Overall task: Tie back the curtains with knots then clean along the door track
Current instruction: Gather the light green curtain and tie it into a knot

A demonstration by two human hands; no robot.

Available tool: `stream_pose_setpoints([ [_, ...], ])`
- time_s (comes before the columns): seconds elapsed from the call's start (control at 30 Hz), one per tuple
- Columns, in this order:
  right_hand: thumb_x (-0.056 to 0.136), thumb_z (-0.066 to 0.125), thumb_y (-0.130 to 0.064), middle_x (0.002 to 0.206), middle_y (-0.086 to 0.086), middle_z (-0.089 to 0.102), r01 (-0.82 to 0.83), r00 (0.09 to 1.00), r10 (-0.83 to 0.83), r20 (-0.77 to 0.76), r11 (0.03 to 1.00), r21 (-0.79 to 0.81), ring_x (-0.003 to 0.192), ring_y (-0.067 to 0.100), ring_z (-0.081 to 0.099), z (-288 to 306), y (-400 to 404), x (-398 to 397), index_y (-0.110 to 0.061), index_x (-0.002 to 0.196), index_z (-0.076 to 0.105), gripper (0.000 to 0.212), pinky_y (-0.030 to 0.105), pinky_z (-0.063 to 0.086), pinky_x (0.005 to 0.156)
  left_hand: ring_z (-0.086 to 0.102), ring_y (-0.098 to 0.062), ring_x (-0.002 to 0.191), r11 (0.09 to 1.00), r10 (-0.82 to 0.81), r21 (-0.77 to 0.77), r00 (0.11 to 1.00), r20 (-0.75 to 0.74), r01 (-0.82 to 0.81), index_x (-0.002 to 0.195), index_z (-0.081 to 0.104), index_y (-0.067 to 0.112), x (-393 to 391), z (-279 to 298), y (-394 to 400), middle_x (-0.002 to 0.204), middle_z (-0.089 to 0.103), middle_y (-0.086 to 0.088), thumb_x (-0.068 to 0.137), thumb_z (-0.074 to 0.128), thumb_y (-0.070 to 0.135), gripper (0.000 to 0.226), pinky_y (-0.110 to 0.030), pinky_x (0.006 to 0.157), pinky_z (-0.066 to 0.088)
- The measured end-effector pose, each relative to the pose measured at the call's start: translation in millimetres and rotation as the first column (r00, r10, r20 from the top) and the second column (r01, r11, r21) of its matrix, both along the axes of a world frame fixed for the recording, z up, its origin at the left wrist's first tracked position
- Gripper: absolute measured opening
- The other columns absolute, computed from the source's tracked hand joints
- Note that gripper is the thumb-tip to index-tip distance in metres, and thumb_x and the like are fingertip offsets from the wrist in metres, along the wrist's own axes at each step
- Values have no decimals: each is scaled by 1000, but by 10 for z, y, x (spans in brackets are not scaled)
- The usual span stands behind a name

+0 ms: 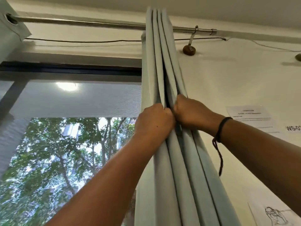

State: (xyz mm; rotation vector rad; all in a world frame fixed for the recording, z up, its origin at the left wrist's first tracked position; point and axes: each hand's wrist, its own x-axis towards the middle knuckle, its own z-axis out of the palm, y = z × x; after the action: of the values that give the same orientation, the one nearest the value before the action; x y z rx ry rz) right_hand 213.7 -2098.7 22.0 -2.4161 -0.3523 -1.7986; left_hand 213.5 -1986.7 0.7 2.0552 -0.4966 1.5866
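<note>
Clearly the pale green curtain (164, 66), bunched into long folds at the right end of the rod (81, 22) beside the glass door (68, 144), is soft, limp cloth with some hanging weight, so it wants gathering whole in a full fist, not pinching at an edge. Both hands are raised into it at mid-height: the left hand (154, 119) curls round the left folds and the right hand (189, 111) clutches the right ones, knuckles almost touching, though the fingertips are buried and I can only suppose they close fully.
</note>
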Motion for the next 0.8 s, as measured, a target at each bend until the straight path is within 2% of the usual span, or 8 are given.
stream_pose_setpoints([
  [0.07,92,41,-10,68,4,43,-98,995,99,-12,990,103,61,27,44,-85,36,-3,-6,96,38,6,31,28,51,50,-32,87,997,-72,-29,997,7,72,84,46,15,22,-38,47,109,61,-19,93,38,25,16,-32,71,34],
  [0.13,92,44,-12,75,9,54,-90,995,95,-39,989,119,67,29,53,-215,100,54,-9,145,6,66,33,39,60,54,-36,92,986,-166,-12,986,7,166,86,44,15,9,-116,49,107,61,-20,94,38,24,13,-32,70,35],
  [0.23,93,50,-15,71,8,56,-90,995,91,-51,996,29,59,21,54,-377,211,40,-22,131,-43,101,38,51,67,49,-22,68,942,-333,-10,939,90,335,85,38,16,-30,-255,91,76,53,-5,93,42,23,11,-29,53,32],
  [0.4,95,46,-22,108,13,62,-163,980,173,-96,981,104,96,29,62,-436,294,28,-19,149,5,68,40,49,86,49,-27,71,907,-413,-65,908,67,417,94,39,16,101,-407,190,71,46,0,91,44,24,10,-32,60,35],
  [0.5,89,52,-23,98,4,67,-275,960,278,-18,956,99,89,24,64,-569,278,178,-20,114,53,25,40,52,79,57,-33,82,922,-383,-65,923,-22,381,108,35,17,193,-512,221,88,58,-10,91,41,28,21,-39,73,47],
  [0.57,87,53,-17,79,-1,65,-290,953,298,-48,949,126,75,20,63,-684,260,258,-21,83,59,8,35,52,69,57,-33,83,934,-356,-80,929,-99,349,117,32,17,269,-632,230,96,60,-13,92,38,29,28,-41,76,48],
  [0.63,88,52,-13,65,-5,60,-284,950,299,-83,946,155,64,16,59,-867,258,325,-23,65,55,26,28,45,59,57,-35,86,944,-330,-81,930,-162,320,124,28,17,387,-809,206,104,59,-15,93,35,29,33,-40,74,45],
  [0.8,89,52,-16,65,10,63,-332,911,387,-143,894,301,58,17,57,-1349,205,523,-6,70,60,24,39,48,59,59,-36,83,882,-471,-136,858,-204,451,131,21,15,445,-1241,134,100,60,-20,94,36,13,40,-31,62,35],
])
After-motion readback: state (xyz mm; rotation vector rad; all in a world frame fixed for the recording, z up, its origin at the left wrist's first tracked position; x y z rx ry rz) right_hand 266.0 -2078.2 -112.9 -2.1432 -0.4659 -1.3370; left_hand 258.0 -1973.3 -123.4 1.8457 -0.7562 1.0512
